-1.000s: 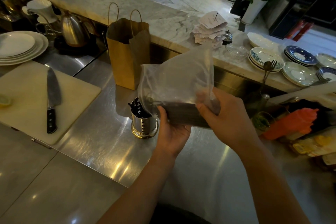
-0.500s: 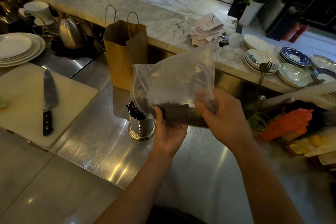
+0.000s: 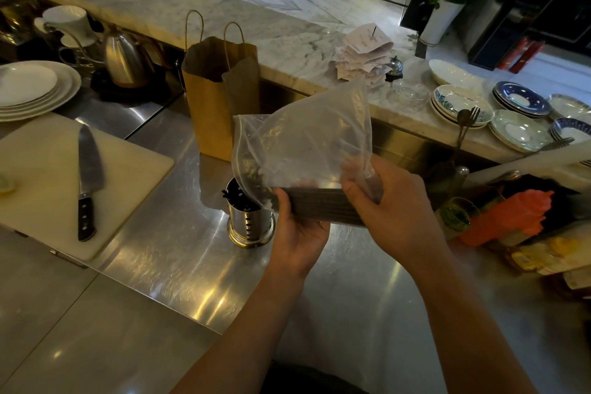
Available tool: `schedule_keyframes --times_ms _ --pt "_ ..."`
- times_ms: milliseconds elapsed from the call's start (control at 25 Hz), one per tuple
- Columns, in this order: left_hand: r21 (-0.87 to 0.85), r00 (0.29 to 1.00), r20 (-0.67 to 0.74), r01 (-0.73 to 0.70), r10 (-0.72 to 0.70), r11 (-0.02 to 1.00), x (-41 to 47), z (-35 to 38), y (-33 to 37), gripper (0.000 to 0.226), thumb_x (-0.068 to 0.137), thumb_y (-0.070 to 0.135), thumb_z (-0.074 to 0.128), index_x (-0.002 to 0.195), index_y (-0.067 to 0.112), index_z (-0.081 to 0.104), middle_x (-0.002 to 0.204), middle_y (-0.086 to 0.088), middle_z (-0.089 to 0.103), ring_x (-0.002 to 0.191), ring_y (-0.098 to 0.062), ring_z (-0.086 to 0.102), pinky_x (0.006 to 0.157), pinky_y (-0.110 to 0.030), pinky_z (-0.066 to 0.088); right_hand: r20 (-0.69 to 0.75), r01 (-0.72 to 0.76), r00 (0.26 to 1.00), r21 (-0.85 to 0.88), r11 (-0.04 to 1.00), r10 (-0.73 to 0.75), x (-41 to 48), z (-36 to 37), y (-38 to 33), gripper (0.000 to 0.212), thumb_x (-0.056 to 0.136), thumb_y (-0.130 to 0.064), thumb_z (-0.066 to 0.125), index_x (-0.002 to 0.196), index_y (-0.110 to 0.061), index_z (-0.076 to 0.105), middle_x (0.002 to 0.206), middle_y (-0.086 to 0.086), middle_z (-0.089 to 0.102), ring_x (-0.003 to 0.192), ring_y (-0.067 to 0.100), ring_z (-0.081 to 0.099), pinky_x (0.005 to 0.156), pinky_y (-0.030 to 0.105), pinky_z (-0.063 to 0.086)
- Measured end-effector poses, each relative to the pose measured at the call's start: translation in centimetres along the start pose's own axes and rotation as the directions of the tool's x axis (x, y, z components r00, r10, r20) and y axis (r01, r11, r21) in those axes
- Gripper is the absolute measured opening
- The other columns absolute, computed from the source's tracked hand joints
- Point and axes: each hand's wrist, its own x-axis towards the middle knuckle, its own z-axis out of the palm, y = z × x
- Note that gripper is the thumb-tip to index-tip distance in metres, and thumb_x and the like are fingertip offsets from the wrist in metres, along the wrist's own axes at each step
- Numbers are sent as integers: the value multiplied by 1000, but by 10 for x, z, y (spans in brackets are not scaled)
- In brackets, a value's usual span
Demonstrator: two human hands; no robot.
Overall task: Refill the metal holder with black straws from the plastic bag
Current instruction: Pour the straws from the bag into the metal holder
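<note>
Two hands share the load: the left hand (image 3: 299, 233) curls up from below round the bundle of black straws (image 3: 323, 205) through the film, and the right hand (image 3: 393, 211) pinches the plastic bag (image 3: 307, 144) over the bundle's other end. The straws lie level in the bottom of the bag, whose mouth seems to hang at the left, just above the metal holder (image 3: 252, 224) standing on the steel desk (image 3: 166, 249); a few straws sit inside it.

To pour well, I judge the right end should rise so the bundle slides out mouth-first. The left hand would steer the tips inside the rim and ease its squeeze bit by bit, or straws may spill over the edge.

Room is fair: a paper bag (image 3: 211, 112) stands just behind the holder, a cutting board (image 3: 41, 169) with a knife (image 3: 88, 169) lies well to the left, and an orange bottle (image 3: 508, 217) sits to the right, near the right wrist.
</note>
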Motion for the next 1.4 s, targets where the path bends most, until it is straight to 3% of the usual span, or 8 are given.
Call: schedule_keyframes --times_ms 120,240,440,680,760,880,1120,1400 --pt "11 999 8 -37 37 999 0 1 0 85 63 31 88 137 16 50 133 -2 57 130 -13 49 104 -32 45 0 -8 1000 -10 1000 8 1 -1 0 17 94 -35 56 108 -25 58 91 -11 62 82 10 64 74 34 58" --pt "0 997 13 -79 79 997 -2 4 -1 88 60 27 90 138 13 50 127 -6 60 126 -16 52 99 -36 51 0 -5 1000 -13 1000 4 1 -2 0 17 94 -36 56 108 -26 58 93 -9 64 82 10 65 74 35 59" --pt "-19 997 8 -81 82 997 -5 7 -5 45 67 29 79 99 -1 72 104 -17 72 97 -27 71 84 -39 59 -10 -3 1000 -31 1000 3 2 -3 -1 17 94 -37 56 106 -25 57 92 -9 64 83 12 65 75 40 59" --pt "-92 997 6 -71 72 993 -5 8 0 67 53 18 92 113 1 65 112 -17 69 109 -26 66 86 -42 58 0 7 1000 -15 1000 -7 1 -3 -4 17 95 -36 55 107 -24 58 93 -7 65 83 10 65 73 31 58" --pt "-103 998 -22 -61 60 993 -6 10 -1 75 57 19 90 123 3 60 120 -17 66 119 -25 59 90 -42 56 4 7 1000 -19 1000 -7 1 -3 -6 17 95 -36 55 108 -26 58 93 -9 64 83 10 65 73 29 57" --pt "-77 996 -72 -50 44 996 -6 12 -3 59 74 29 77 124 1 59 121 -19 65 118 -26 60 84 -42 59 -8 18 1000 -34 999 -19 1 -2 -6 17 95 -37 55 108 -27 58 91 -11 62 82 10 64 73 30 56" --pt "-92 996 -71 -53 47 994 -7 11 1 84 62 21 88 136 6 51 143 -12 50 133 -23 49 101 -42 47 1 19 1000 -70 997 -19 2 1 -8 14 96 -38 53 103 -27 56 88 -11 58 80 9 63 69 22 52" --pt "-63 994 -91 -74 68 995 -5 9 3 81 59 22 89 132 8 55 134 -11 59 126 -21 54 96 -38 52 -1 12 1000 -57 998 -12 2 3 -8 12 95 -39 54 102 -29 55 86 -13 58 79 10 63 71 31 56"
